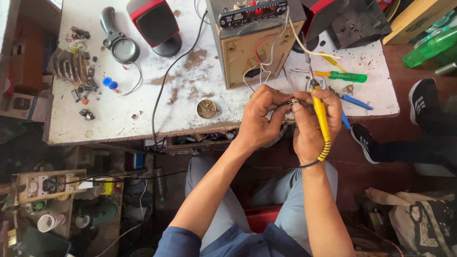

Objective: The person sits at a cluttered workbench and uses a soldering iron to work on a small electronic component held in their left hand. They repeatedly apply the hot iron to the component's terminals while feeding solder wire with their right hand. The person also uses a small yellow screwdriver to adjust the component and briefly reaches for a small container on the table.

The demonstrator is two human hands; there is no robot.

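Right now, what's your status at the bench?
Left hand pinches small metal part. Right hand grips yellow soldering iron, tip at the part. Wires from the wooden box hang close.

2 hands, 1 soldering iron, 1 green screwdriver, 1 magnifier.

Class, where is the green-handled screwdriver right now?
In the head view, the green-handled screwdriver lies on the white table at upper right, just beyond the right hand and its yellow soldering iron.

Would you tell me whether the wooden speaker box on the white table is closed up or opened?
Opened: the wooden speaker box shows bare inner panel, with red and white wires hanging out.
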